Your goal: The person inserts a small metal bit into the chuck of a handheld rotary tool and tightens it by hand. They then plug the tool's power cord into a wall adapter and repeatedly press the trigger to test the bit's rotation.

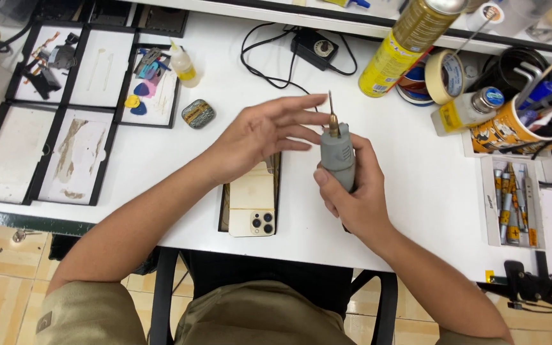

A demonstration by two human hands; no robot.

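Right hand [352,198] wraps a grey rotary tool [338,156], held upright above the white worktop [416,185], brass collet and thin bit pointing up. Left hand [260,134] is spread, fingertips at the collet, possibly touching it; contact unclear. Below both hands a gold smartphone [252,204] lies back-up on a dark mat. A small grey-green stone [198,114] sits to the left, well apart.

The person has 2 bare arms with no sleeves on them. The left hand [260,131] and the right hand [356,195] wear no gloves, rings or watch. The legs are in plain khaki green trousers [250,316].
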